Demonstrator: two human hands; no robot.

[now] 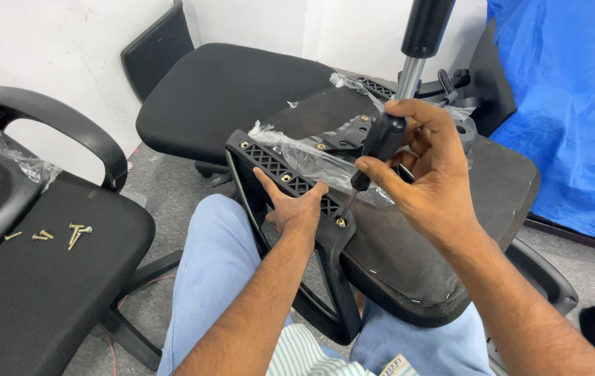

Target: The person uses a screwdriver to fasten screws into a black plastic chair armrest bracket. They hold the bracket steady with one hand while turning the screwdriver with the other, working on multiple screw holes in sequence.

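My right hand [426,177] is clamped around the black handle of a screwdriver [379,143], its thin shaft angling down to a brass screw [340,223] at the near corner of a black plastic armrest bracket [290,182]. My left hand [296,207] presses flat on that bracket, fingers spread apart and gripping nothing, pinning it against the edge of the upturned chair seat [416,244] that rests across my lap. The bracket looks stiff and light, its ribbed face giving good purchase; I judge it would shift under the driver's push unless held close beside the screw, as now. The handle looks smooth and round, best gripped full-fisted. Crinkled clear plastic wrap [311,157] lies loose along the bracket's far edge, slippery underhand. The chrome gas cylinder [412,66] stands upright from the seat's middle. On a second chair's seat [40,278] at my left, spare screws [67,235] lie near its back edge, small and apt to roll.
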